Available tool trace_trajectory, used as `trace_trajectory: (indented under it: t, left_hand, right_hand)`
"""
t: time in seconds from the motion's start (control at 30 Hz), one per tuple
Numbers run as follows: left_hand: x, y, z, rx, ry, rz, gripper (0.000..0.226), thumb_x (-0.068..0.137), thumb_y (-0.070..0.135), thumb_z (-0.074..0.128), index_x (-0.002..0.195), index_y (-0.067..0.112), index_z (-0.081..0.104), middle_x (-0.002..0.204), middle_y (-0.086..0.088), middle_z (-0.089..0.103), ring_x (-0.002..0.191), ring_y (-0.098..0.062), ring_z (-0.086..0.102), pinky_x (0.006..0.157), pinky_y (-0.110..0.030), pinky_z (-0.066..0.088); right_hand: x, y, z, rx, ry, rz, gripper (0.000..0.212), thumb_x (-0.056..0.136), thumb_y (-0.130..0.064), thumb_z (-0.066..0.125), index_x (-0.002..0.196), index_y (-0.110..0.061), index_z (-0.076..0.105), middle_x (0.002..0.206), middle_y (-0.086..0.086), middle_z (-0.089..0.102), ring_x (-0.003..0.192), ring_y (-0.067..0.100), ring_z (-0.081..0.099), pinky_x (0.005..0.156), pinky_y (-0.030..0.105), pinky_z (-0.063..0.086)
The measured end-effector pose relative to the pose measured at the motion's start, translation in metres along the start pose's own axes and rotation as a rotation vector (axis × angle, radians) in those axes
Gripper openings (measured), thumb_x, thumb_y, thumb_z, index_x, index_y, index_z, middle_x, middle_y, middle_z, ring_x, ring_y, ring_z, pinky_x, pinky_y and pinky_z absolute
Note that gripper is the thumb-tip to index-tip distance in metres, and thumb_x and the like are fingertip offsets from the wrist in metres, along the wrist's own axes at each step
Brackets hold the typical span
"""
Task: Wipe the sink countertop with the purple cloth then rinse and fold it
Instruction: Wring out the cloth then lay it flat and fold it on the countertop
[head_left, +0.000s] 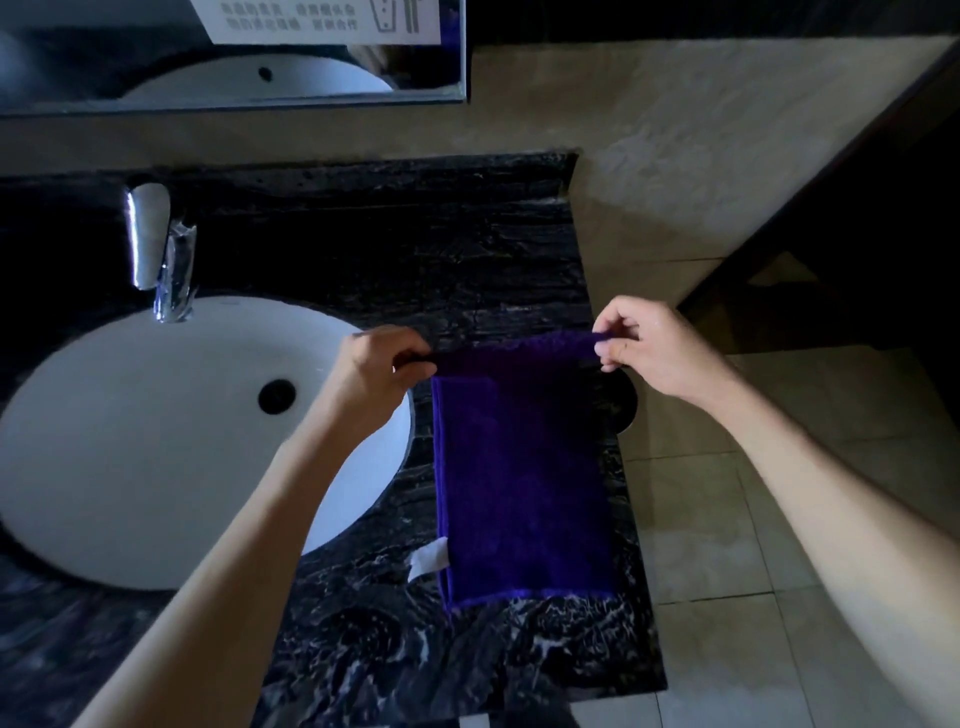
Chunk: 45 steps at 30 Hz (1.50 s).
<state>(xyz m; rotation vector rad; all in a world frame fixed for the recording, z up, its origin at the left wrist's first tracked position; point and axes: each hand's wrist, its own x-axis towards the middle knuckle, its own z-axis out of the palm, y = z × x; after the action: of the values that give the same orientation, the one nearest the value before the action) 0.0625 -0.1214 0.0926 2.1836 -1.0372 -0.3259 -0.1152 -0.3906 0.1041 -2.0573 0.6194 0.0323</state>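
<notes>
The purple cloth (524, 478) lies flat in a folded rectangle on the black marbled countertop (447, 260), to the right of the white oval sink (156, 441). A white label sticks out at its lower left edge. My left hand (382, 371) pinches the cloth's far left corner. My right hand (649, 348) pinches the far right corner. Both hands hold the far edge raised slightly off the counter.
A chrome faucet (161, 254) stands behind the sink. A mirror (234, 57) hangs on the beige wall above. The counter ends just right of the cloth, with tiled floor (753, 519) beyond. A small dark round object (623, 405) peeks out by the cloth's right edge.
</notes>
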Motion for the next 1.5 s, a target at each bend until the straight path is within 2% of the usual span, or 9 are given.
trace_trajectory:
  t: [0.23, 0.47, 0.77, 0.9, 1.0, 1.1, 1.2, 1.33, 1.5]
  left_hand:
    - [-0.091, 0.007, 0.008, -0.039, -0.042, 0.106, 0.007, 0.078, 0.005, 0.081, 0.084, 0.007, 0.077, 0.08, -0.001, 0.066, 0.068, 0.004, 0.055, 0.065, -0.007, 0.04]
    - [-0.162, 0.003, 0.039, 0.137, -0.193, 0.243, 0.008, 0.085, 0.026, 0.074, 0.088, 0.018, 0.074, 0.087, 0.005, 0.065, 0.078, -0.018, 0.064, 0.058, -0.034, 0.058]
    - [-0.194, -0.006, 0.064, 0.206, -0.297, 0.168, 0.021, 0.073, 0.021, 0.087, 0.09, 0.021, 0.075, 0.091, 0.008, 0.062, 0.082, -0.014, 0.064, 0.052, -0.03, 0.056]
    - [-0.176, 0.001, 0.057, 0.079, -0.285, -0.008, 0.028, 0.084, 0.05, 0.07, 0.092, 0.024, 0.076, 0.089, 0.012, 0.064, 0.079, -0.007, 0.061, 0.062, -0.024, 0.052]
    - [-0.137, 0.015, 0.054, -0.058, 0.024, -0.266, 0.005, 0.089, 0.017, 0.072, 0.086, 0.014, 0.073, 0.076, 0.004, 0.067, 0.064, -0.006, 0.059, 0.057, -0.016, 0.045]
    - [-0.098, 0.011, 0.063, -0.08, 0.096, -0.494, 0.014, 0.091, 0.018, 0.07, 0.102, 0.009, 0.069, 0.087, -0.006, 0.07, 0.071, -0.018, 0.062, 0.06, -0.022, 0.045]
    - [-0.076, 0.003, 0.072, 0.031, -0.023, -0.495, 0.039, 0.09, 0.028, 0.071, 0.125, 0.014, 0.062, 0.109, -0.012, 0.063, 0.097, -0.03, 0.062, 0.078, -0.033, 0.046]
    - [-0.062, 0.001, 0.075, 0.082, -0.082, -0.469, 0.026, 0.088, 0.024, 0.073, 0.112, 0.016, 0.067, 0.1, -0.005, 0.052, 0.098, -0.031, 0.059, 0.077, -0.034, 0.043]
    - [-0.056, -0.002, 0.075, 0.02, -0.065, -0.458, 0.014, 0.086, 0.013, 0.072, 0.099, 0.01, 0.066, 0.092, -0.006, 0.064, 0.089, -0.029, 0.061, 0.071, -0.033, 0.046]
  right_hand:
    - [-0.098, 0.007, 0.016, -0.017, -0.034, -0.041, 0.013, 0.087, 0.001, 0.072, 0.09, -0.011, 0.071, 0.082, 0.002, 0.072, 0.078, 0.014, 0.067, 0.075, 0.026, 0.05]
    - [-0.169, 0.051, 0.062, -0.142, -0.075, -0.081, 0.016, 0.085, 0.003, 0.074, 0.087, -0.012, 0.071, 0.095, -0.007, 0.067, 0.088, 0.009, 0.065, 0.08, 0.029, 0.052]
    - [-0.205, 0.088, 0.102, -0.329, -0.015, -0.182, 0.016, 0.086, 0.007, 0.07, 0.091, -0.008, 0.067, 0.099, -0.013, 0.053, 0.077, 0.004, 0.056, 0.066, 0.026, 0.049]
    - [-0.19, 0.061, 0.092, -0.179, 0.076, -0.002, 0.018, 0.093, 0.003, 0.063, 0.102, -0.01, 0.071, 0.094, -0.009, 0.06, 0.075, 0.004, 0.061, 0.062, 0.014, 0.046]
    - [-0.145, 0.038, 0.087, 0.003, 0.275, 0.185, 0.01, 0.096, -0.002, 0.061, 0.1, -0.002, 0.07, 0.086, 0.0, 0.066, 0.074, 0.001, 0.06, 0.064, 0.009, 0.044]
    - [-0.097, 0.037, 0.093, 0.064, 0.325, 0.331, 0.016, 0.094, -0.011, 0.066, 0.107, -0.002, 0.067, 0.091, 0.005, 0.065, 0.089, 0.024, 0.065, 0.083, 0.032, 0.054]
    - [-0.07, 0.039, 0.099, 0.088, 0.333, 0.418, 0.025, 0.087, -0.021, 0.074, 0.106, -0.007, 0.067, 0.091, 0.007, 0.07, 0.095, 0.032, 0.069, 0.091, 0.05, 0.054]
    - [-0.06, 0.034, 0.099, 0.038, 0.315, 0.461, 0.024, 0.084, -0.016, 0.075, 0.084, 0.006, 0.064, 0.085, 0.024, 0.071, 0.084, 0.04, 0.068, 0.083, 0.053, 0.056]
    - [-0.055, 0.036, 0.092, 0.025, 0.283, 0.499, 0.033, 0.091, -0.018, 0.069, 0.064, -0.009, 0.052, 0.063, 0.011, 0.046, 0.062, 0.024, 0.046, 0.062, 0.033, 0.034]
